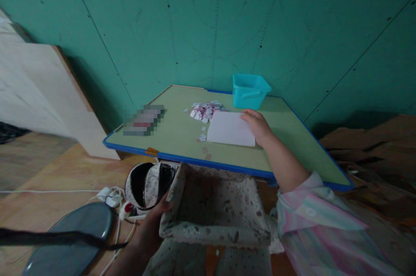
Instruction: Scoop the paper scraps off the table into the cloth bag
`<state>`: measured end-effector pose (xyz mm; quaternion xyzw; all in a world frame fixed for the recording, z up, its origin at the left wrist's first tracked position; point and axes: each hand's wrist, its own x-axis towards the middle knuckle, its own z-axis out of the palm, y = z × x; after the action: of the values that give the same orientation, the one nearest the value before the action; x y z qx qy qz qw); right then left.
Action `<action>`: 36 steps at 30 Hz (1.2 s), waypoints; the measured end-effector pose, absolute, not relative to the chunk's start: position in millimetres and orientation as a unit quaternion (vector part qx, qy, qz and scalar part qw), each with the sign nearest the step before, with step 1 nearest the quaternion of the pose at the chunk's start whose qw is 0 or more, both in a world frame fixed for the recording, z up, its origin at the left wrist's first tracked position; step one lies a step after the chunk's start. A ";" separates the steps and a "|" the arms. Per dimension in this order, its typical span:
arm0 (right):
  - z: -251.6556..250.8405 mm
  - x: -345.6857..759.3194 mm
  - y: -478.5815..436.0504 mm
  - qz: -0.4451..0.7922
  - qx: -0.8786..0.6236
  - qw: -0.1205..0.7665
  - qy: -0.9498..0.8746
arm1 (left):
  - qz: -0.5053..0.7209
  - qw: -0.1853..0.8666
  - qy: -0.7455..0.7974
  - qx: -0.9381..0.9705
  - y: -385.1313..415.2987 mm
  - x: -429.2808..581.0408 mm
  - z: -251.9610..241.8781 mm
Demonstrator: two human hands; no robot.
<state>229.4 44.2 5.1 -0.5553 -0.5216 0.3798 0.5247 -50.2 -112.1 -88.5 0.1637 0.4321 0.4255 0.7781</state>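
My right hand (257,126) reaches over the table and grips the right edge of a white rectangular sheet of paper or card (230,129). The sheet lies low over the tabletop, its left edge beside a heap of small white and pinkish paper scraps (205,113). A few loose scraps (203,137) lie just in front of the heap. Below the table's front edge, my left hand (162,206) grips the left side of a fabric-covered basket (217,233) with a floral pattern. Its opening faces up, and its inside is in shadow. Most of my left fingers are hidden behind the basket.
The pale green table (175,135) has a blue edge. A turquoise plastic bin (246,96) stands at its back. A blurred-out item (144,121) lies at the left. Below are a spotted round container (151,185), a power strip (110,196), a grey stool (69,241) and cardboard (383,141).
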 end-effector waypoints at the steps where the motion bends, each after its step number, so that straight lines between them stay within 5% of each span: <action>1: 4.8 229.5 44.1 0.384 -0.557 0.515 -0.527 | 0.425 0.778 0.433 0.163 -111.9 -50.2 -88.0; 36: 6.4 217.6 32.8 0.503 -0.497 0.462 -0.535 | 0.425 0.774 0.440 0.165 -113.2 -50.7 -89.5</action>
<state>217.6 32.8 6.4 -0.4974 -0.5352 0.5028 0.4619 -50.7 -113.2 -89.5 0.1648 0.4399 0.4250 0.7737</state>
